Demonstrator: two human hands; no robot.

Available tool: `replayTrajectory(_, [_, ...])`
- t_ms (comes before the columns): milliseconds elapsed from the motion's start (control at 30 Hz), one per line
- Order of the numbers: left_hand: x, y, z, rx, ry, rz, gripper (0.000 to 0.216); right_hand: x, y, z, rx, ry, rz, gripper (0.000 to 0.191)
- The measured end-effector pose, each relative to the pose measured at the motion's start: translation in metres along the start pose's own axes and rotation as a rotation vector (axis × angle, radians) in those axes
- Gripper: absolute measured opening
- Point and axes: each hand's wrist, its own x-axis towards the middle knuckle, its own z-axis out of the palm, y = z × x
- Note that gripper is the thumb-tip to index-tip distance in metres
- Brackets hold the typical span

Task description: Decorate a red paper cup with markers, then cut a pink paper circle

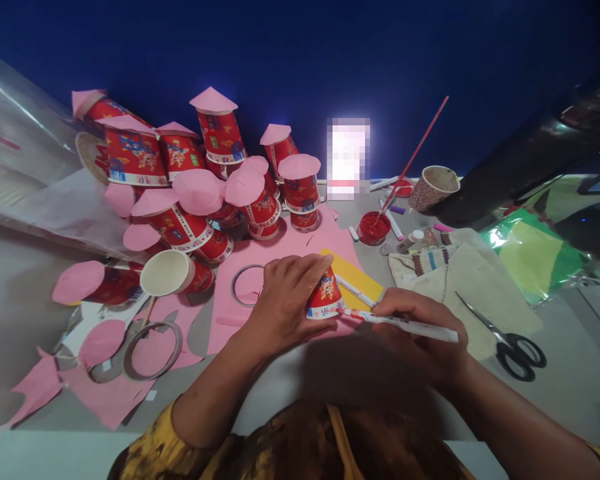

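The right hand point(427, 350) pinches a white-barrelled, red-tipped marker point(413, 326) between its fingers, tip at the rim of a red printed paper cup point(329, 291) (mouth down), which the left hand's point(285, 300) curled fingers grip, probably for steadiness; beyond, pink-capped red paper cups point(223, 137) stand stacked, perhaps saving room.

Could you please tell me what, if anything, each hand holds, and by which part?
The left hand holds a red cup by its narrow end and side; the right hand holds a white marker by its barrel.
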Motion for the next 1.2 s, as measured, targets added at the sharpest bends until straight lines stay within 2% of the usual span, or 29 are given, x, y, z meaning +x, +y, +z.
replayTrajectory(233, [-0.001,0.003,0.001,0.053,0.016,-0.036,0.099,0.003,0.001,0.007,0.130,-0.057,-0.141,0.026])
replayTrajectory(367, [-0.001,0.004,0.001,0.070,0.015,-0.027,0.093,0.001,0.002,0.009,0.158,-0.106,-0.138,0.027])
replayTrajectory(567, [0.000,0.007,0.002,0.102,0.027,-0.008,0.088,0.002,0.001,0.009,0.159,-0.111,-0.136,0.025])
replayTrajectory(1033, [-0.002,0.008,0.005,0.096,-0.026,-0.037,0.096,0.002,0.002,0.012,0.181,-0.126,-0.118,0.027])
replayTrajectory(1200, [-0.002,0.007,0.005,0.118,-0.010,-0.024,0.096,0.002,0.002,0.011,0.194,-0.143,-0.100,0.026])
